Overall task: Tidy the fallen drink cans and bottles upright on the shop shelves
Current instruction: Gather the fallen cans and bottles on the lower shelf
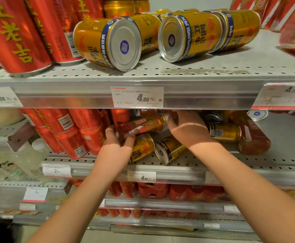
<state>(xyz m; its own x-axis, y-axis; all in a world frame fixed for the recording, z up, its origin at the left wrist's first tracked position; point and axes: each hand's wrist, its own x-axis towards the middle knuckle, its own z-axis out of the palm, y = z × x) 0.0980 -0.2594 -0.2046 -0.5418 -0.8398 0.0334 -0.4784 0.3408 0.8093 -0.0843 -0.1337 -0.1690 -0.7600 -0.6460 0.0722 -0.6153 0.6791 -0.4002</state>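
Note:
On the middle shelf [274, 160], my left hand [116, 141] grips the base end of an amber drink bottle with a red label [143, 124], which lies tilted. My right hand [187, 128] closes around its neck end, hiding the cap. Below the bottle two gold cans [143, 149] [169, 149] lie on their sides. Another gold can [224, 132] and a second fallen bottle [253, 139] lie to the right. On the top shelf [213, 71], three gold cans [108, 42] [187, 35] [241, 28] lie on their sides.
Tall red cans [17, 35] stand at the top shelf's left, and more red cans [73, 134] lean at the middle shelf's left. Price tags [137, 97] hang on the shelf edges. Red packs [153, 190] fill the lower shelves. Pale bottles [11, 163] stand far left.

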